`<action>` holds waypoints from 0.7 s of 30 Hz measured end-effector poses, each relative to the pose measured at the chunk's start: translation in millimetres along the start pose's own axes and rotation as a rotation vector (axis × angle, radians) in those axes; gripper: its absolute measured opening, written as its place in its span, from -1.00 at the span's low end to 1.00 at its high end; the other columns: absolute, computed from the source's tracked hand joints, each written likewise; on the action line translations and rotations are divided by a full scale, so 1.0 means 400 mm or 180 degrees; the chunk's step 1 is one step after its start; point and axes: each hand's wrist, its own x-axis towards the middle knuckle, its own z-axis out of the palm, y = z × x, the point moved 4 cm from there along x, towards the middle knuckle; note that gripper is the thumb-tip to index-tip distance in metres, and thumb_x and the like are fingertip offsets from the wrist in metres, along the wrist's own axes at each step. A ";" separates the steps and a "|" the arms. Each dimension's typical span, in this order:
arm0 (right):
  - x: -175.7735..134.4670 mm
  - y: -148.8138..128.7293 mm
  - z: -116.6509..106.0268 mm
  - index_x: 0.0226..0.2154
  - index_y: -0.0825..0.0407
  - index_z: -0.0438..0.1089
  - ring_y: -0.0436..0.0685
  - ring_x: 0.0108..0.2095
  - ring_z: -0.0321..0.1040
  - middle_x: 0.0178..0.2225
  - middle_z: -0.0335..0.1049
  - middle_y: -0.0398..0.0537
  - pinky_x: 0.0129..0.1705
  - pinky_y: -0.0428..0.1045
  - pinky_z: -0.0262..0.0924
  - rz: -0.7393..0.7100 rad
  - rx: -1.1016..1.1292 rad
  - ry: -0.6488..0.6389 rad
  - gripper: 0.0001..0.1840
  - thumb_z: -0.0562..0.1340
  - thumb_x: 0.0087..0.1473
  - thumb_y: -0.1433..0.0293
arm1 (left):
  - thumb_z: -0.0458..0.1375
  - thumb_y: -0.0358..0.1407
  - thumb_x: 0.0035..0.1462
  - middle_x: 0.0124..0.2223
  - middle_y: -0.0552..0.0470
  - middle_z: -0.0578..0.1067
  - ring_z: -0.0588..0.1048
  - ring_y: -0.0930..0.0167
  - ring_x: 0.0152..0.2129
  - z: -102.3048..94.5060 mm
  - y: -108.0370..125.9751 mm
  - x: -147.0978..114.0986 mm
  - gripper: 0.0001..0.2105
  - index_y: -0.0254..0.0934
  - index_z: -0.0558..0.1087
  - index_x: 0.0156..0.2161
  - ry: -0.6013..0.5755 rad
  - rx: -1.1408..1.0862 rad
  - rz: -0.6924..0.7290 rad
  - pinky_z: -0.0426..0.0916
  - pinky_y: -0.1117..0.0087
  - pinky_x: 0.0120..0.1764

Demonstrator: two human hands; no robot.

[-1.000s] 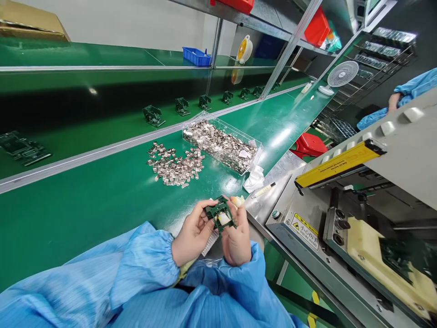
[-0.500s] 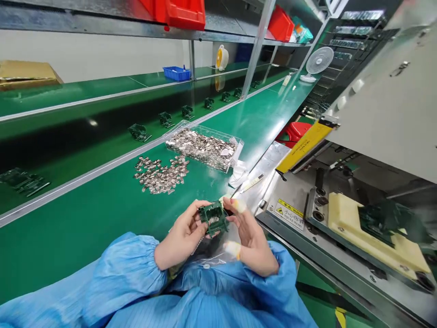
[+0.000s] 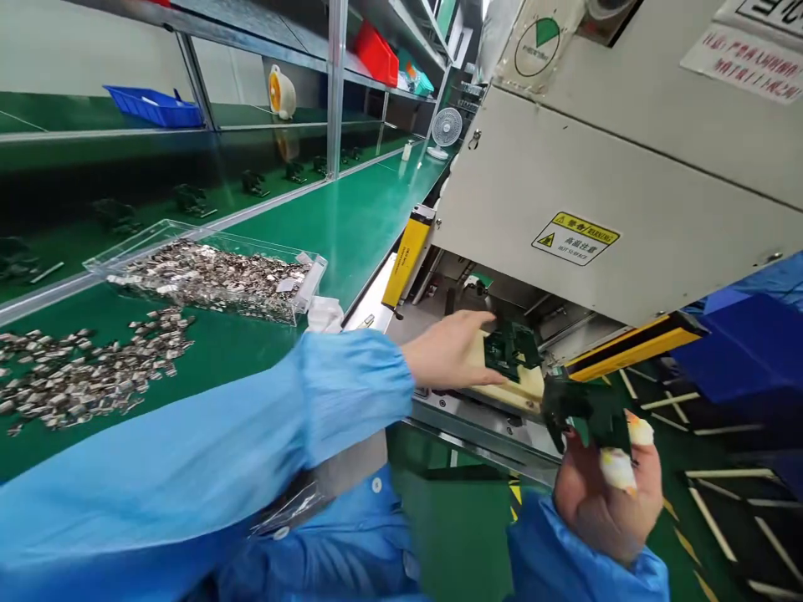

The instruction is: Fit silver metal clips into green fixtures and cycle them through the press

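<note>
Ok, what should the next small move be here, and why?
Probably lift the seated green part off the cream fixture with the left hand: that hand is spread around it, while the right hand holds a second green part nearby.

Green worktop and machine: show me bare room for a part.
Widest: the worktop beyond the clear tray, short of the white item by the fan.

Smaller: the patch between tray, metal-piece pile and left sleeve.

Crowded: under tray and pile; also the cream fixture, with dark green frame and left hand.
</note>
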 end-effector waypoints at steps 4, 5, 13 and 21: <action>0.085 0.008 0.006 -0.12 -0.01 0.43 0.12 -0.22 0.40 -0.14 0.40 -0.08 -0.10 0.13 0.38 -0.0214 -0.0237 -0.0077 -0.51 0.38 -0.21 0.40 | 0.35 -0.13 -0.05 0.12 -0.29 0.43 0.41 0.11 0.07 0.065 0.004 0.124 -0.27 -0.41 0.26 0.19 -0.0080 -0.0271 -0.0379 0.33 0.11 0.10; 0.101 0.014 0.015 -0.09 0.00 0.41 0.13 -0.20 0.41 -0.12 0.39 -0.06 -0.04 0.18 0.35 -0.0253 -0.0323 -0.0174 -0.49 0.38 -0.20 0.39 | 0.36 -0.16 -0.07 0.06 -0.26 0.47 0.45 0.14 0.02 0.060 0.002 0.129 -0.31 -0.39 0.30 0.16 0.0037 -0.0463 -0.0414 0.37 0.13 0.07; 0.186 0.084 0.148 0.02 0.00 0.33 0.28 -0.01 0.38 -0.07 0.42 0.07 0.11 0.24 0.24 -0.0197 -0.1756 -0.2026 -0.33 0.43 -0.17 0.21 | 0.37 -0.33 -0.13 -0.31 0.02 0.50 0.52 0.40 -0.40 -0.158 -0.058 -0.134 -0.51 -0.36 0.46 -0.02 0.0508 -0.1201 -0.0646 0.50 0.31 -0.23; 0.134 0.039 0.088 0.20 -0.06 0.22 0.34 0.17 0.24 0.13 0.34 0.11 0.22 0.26 0.08 -0.0821 -0.2812 -0.1769 -0.37 0.26 0.11 0.13 | 0.43 -0.34 -0.25 0.09 -0.15 0.45 0.51 0.20 0.00 -0.133 -0.198 -0.376 -0.49 -0.16 0.55 -0.07 -0.0039 -0.0865 -0.1095 0.46 0.24 -0.03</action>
